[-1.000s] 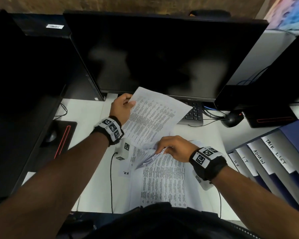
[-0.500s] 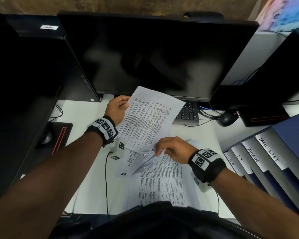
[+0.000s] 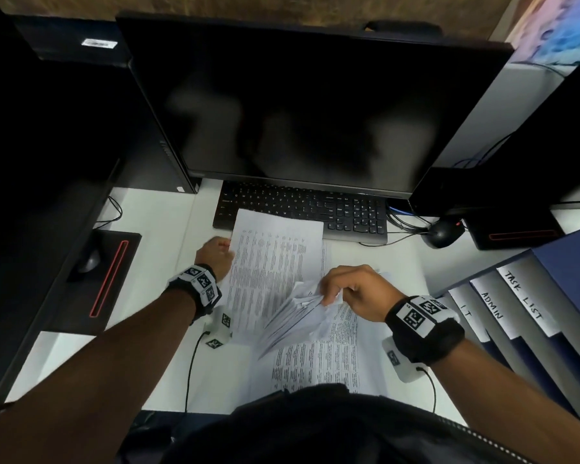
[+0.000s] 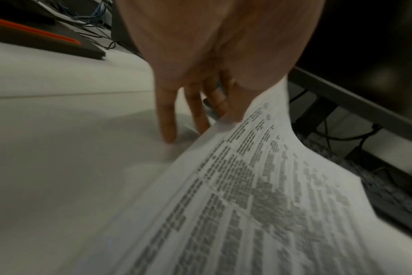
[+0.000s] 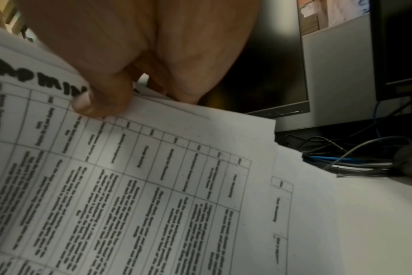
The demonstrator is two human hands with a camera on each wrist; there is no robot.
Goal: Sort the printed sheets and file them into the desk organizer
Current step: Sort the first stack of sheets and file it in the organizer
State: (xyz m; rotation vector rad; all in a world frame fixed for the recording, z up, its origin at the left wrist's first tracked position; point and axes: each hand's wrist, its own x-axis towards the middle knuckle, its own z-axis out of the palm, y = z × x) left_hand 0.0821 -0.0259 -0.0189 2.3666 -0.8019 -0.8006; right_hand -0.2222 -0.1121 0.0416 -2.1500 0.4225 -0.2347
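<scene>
My left hand point(image 3: 226, 246) pinches the left edge of one printed sheet point(image 3: 277, 259), which lies low over the desk just in front of the keyboard. In the left wrist view that hand point(image 4: 214, 119) has its thumb on the sheet point(image 4: 259, 186) and its fingers reaching down to the desk. My right hand point(image 3: 329, 298) pinches the raised corners of several sheets point(image 3: 295, 318) fanned up from the stack point(image 3: 315, 363). In the right wrist view its thumb point(image 5: 101, 104) presses a sheet point(image 5: 153, 176) headed ADMIN. The blue desk organizer point(image 3: 549, 262) stands at the right, with tabs reading TASK LIST, ADMIN and IT.
A black keyboard point(image 3: 315, 209) lies under a dark monitor point(image 3: 315, 105). A black mouse point(image 3: 442, 233) and cables sit right of it. Another mouse point(image 3: 87, 261) rests on a dark pad at the left. White desk point(image 3: 161, 236) shows left of the papers.
My left hand has lowered its sheet from upright in front of the monitor down toward the desk, uncovering the keyboard. The right hand still holds the fanned corners.
</scene>
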